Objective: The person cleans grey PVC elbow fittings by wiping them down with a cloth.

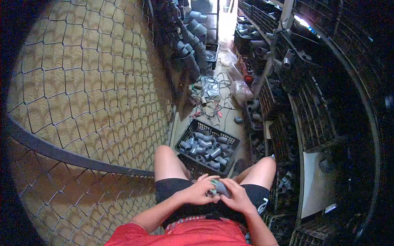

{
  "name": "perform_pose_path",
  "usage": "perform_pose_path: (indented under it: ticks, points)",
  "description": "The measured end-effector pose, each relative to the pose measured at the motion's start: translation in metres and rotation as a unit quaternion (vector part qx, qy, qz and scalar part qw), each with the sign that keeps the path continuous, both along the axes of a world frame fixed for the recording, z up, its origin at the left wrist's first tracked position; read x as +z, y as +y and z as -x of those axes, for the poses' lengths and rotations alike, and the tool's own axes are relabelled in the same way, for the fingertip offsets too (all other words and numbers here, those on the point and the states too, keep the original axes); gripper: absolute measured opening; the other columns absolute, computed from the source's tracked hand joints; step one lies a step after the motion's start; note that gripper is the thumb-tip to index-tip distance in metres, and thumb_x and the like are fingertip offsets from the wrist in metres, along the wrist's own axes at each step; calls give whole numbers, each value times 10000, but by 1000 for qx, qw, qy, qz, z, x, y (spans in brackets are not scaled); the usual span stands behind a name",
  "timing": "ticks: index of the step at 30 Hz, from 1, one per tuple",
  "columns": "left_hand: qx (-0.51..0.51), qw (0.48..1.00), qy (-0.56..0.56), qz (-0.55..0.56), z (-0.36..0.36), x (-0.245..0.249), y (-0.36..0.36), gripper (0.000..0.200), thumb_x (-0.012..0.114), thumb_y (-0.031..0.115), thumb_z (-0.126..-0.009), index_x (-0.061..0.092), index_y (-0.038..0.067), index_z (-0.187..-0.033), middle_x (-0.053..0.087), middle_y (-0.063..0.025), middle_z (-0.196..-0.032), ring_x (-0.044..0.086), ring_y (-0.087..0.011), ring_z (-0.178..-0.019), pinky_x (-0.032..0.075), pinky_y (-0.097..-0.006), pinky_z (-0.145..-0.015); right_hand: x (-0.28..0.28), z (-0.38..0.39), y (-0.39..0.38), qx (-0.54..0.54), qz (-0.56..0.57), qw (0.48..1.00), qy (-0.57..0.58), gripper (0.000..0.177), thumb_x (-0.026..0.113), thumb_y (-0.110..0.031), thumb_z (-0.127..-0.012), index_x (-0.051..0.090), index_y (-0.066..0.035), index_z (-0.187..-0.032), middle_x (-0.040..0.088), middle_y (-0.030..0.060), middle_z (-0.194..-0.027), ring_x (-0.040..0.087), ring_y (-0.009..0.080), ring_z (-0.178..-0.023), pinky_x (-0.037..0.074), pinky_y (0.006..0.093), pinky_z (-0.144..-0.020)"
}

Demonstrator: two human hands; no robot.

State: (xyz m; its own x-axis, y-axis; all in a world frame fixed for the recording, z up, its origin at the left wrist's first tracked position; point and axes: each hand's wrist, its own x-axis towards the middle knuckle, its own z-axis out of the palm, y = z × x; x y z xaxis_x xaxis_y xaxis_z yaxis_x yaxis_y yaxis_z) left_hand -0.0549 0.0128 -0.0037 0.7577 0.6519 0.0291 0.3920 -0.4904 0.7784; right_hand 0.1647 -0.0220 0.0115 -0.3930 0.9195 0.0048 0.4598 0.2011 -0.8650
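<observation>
Above my lap, my left hand (pixel 202 190) and my right hand (pixel 235 194) are close together around a grey pipe fitting (pixel 222 188). My right hand's fingers wrap its right side. At its left end, my left hand's fingers are curled over a small green piece of material (pixel 214 183), perhaps a cloth or pad; its kind is not clear. Part of the fitting is hidden by my fingers. On the floor beyond my knees stands a black plastic crate (pixel 235 143) holding several grey pipe fittings (pixel 206 144).
A chain-link fence (pixel 98 78) runs along my left. Racks of black crates (pixel 271 100) with fittings line the right. Farther along the floor lie tangled cords (pixel 211 88) and a clear plastic bag (pixel 241 91). Large grey pipe fittings (pixel 191 51) are stacked at the far left.
</observation>
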Motion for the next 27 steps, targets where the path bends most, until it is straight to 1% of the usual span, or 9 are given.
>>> perform_pose_path:
  ticks: [2, 5, 9, 11, 13, 15, 18, 23, 27]
  points:
    - [-72, 995, 41, -54, -5, 6, -1, 226, 684, 237, -793, 687, 144, -999, 624, -68, -1231, 349, -327, -1409, 173, -641, -1130, 2, -22, 3, 92, 80, 992, 9, 619, 745, -287, -825, 514, -53, -1350, 638, 190, -1193, 656, 310, -1075, 517, 389, -912]
    - [-165, 978, 22, -124, -24, 41, -4, 224, 666, 222, -777, 685, 139, -984, 612, -49, -1258, 301, -320, -1434, 170, -631, -1138, -40, -51, -5, 88, 531, 798, 271, 514, 519, -370, -969, 500, -40, -1363, 673, 151, -1135, 670, 218, -985, 528, 344, -852]
    - [-84, 995, -49, -22, -36, 23, -12, 322, 627, 334, -902, 648, 109, -1131, 586, -118, -1290, 307, -357, -1417, 189, -584, -1143, -33, -31, -9, -15, 220, 963, 157, 411, 442, -306, -997, 592, -10, -1240, 701, 147, -1014, 695, 241, -860, 537, 365, -781]
    - [-64, 991, -118, 19, -33, 5, -18, 397, 590, 364, -945, 596, 74, -1216, 604, -154, -1227, 451, -317, -1298, 316, -490, -1092, 5, -18, -12, -31, 143, 989, 0, 359, 537, -302, -951, 631, -18, -1149, 684, 247, -932, 695, 353, -931, 533, 430, -797]
    - [-84, 916, -128, 372, -24, 2, -22, 386, 546, 352, -979, 595, 48, -1212, 580, -175, -1264, 470, -308, -1263, 316, -416, -1096, 23, -9, -18, -18, 27, 998, -46, 362, 549, -307, -940, 632, -17, -1141, 676, 260, -972, 669, 394, -937, 533, 428, -790]
    - [-93, 928, -114, 342, -25, 17, -28, 344, 552, 333, -982, 596, 31, -1139, 643, -153, -1073, 601, -290, -1005, 447, -399, -925, 17, -12, -21, -6, -29, 997, -69, 321, 518, -283, -980, 619, -18, -1130, 684, 202, -895, 695, 345, -820, 533, 395, -737]
    - [-175, 967, 29, 182, -29, 37, -29, 222, 594, 265, -941, 629, 46, -934, 663, -184, -860, 639, -390, -829, 524, -436, -766, -7, -23, -21, 98, 311, 940, 102, 401, 422, -304, -1026, 591, 11, -1208, 686, 152, -1058, 664, 265, -948, 511, 348, -849]
    - [-216, 976, 41, 6, -15, 54, -25, 205, 577, 228, -946, 626, 50, -857, 658, -160, -792, 648, -360, -760, 537, -466, -688, -24, -47, -28, 155, 443, 843, 263, 494, 443, -456, -1016, 601, -46, -1242, 671, 62, -1041, 637, 130, -826, 541, 291, -686]
    - [57, 984, -169, 18, 17, 83, 1, 240, 564, 212, -980, 648, 9, -885, 654, -158, -824, 652, -343, -808, 528, -377, -725, -32, -89, -27, 114, 539, 732, 401, 597, 410, -574, -984, 573, -55, -1228, 659, 102, -937, 644, 227, -663, 541, 352, -561]
